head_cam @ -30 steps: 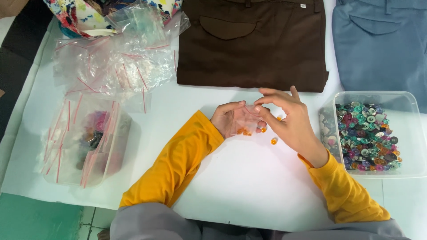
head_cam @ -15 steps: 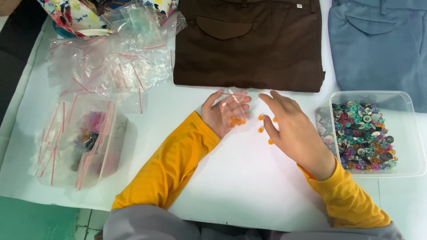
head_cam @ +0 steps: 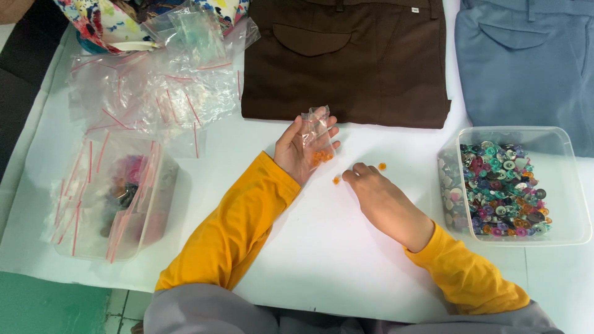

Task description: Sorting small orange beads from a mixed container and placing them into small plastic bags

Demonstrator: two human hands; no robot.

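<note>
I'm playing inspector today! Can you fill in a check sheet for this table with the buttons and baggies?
Surface: white table, partly bare.
Job's things: small clear bag with orange buttons inside; loose orange buttons on table.
Clutter: tub of mixed buttons; pile of empty bags; tub of bags; brown trousers; blue trousers.
Grippers: left hand holds the bag; right hand fingertips down by loose buttons.
Cables: nothing seen.
Surroundings: green floor.

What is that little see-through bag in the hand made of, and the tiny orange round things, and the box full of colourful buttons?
The small clear bag in the left hand looks like thin glossy plastic film: crinkled, shiny. The tiny orange buttons by the right hand seem hard plastic, though too small to be sure. The clear rectangular tub looks like stiff, slightly cloudy plastic.
</note>
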